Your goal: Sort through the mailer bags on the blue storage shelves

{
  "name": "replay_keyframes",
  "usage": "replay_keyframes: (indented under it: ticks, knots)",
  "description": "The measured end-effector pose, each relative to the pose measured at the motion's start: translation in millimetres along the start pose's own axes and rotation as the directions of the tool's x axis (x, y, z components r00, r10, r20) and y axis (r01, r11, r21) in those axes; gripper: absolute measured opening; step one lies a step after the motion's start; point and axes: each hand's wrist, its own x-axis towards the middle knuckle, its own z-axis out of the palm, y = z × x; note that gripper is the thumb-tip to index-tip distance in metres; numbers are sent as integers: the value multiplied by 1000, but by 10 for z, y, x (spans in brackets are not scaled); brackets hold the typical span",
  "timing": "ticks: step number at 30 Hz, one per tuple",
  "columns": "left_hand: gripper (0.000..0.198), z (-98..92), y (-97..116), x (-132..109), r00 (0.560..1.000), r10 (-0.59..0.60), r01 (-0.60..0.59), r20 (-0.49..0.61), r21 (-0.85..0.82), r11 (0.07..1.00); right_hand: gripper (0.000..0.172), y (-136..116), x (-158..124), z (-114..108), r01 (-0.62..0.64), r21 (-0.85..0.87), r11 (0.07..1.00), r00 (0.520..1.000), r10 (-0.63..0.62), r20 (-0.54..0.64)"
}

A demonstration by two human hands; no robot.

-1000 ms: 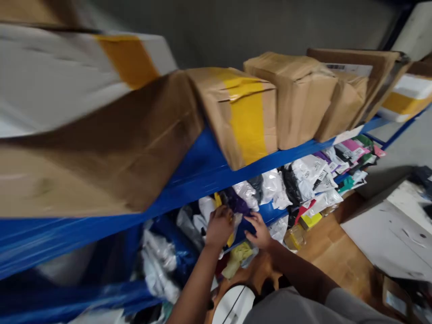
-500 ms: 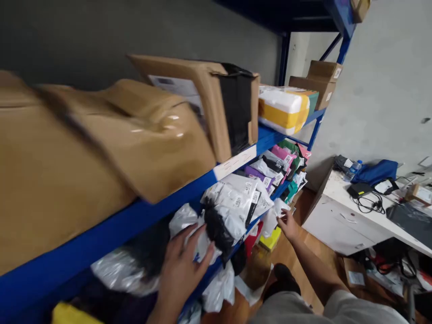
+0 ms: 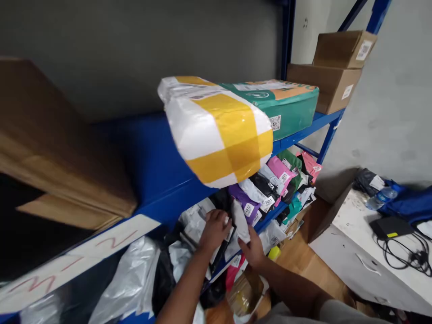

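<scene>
My right hand (image 3: 254, 248) is closed on the end of a white mailing bag (image 3: 240, 220), which stands tilted among the parcels on the lower shelf. To its left, my left hand (image 3: 216, 228) has its fingers curled over the edge of other white and black mailing bags (image 3: 197, 216), close to the bag in my right hand. A purple mailing bag (image 3: 242, 198) with a printed number label lies just beyond both hands. The bags partly hide the fingertips.
A white and yellow wrapped parcel (image 3: 219, 135) and a green box (image 3: 290, 110) sit on the blue shelf above. Brown cartons (image 3: 313, 85) stand farther right. A clear bin (image 3: 245, 292) is on the floor below. A white desk (image 3: 364, 225) stands to the right.
The view has moved right along the shelf. My left hand, spread before over the bags, has come over beside my right hand and curled onto the stack. The right hand now holds a white bag upright there.
</scene>
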Motion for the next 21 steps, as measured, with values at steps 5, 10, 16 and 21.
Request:
replay_keyframes:
  ticks: [5, 10, 16, 21]
  knots:
    - [13, 96, 75, -472, 995, 100, -100, -29, -7, 995, 40, -210, 474, -242, 52, -250, 967, 987, -12, 159]
    - [54, -39, 593, -134, 945, -328, 323, -18, 235, 917, 43, -128, 578, -246, 35, -159, 987, 997, -24, 74]
    - [42, -240, 734, 410, 819, -541, 411, 190, 464, 785, 47, 66, 455, -216, 62, -87, 994, 998, -64, -25]
    - [39, -172, 595, 398, 807, -555, 421, 199, 465, 779, 48, 103, 402, -204, 93, -100, 991, 994, -98, -48]
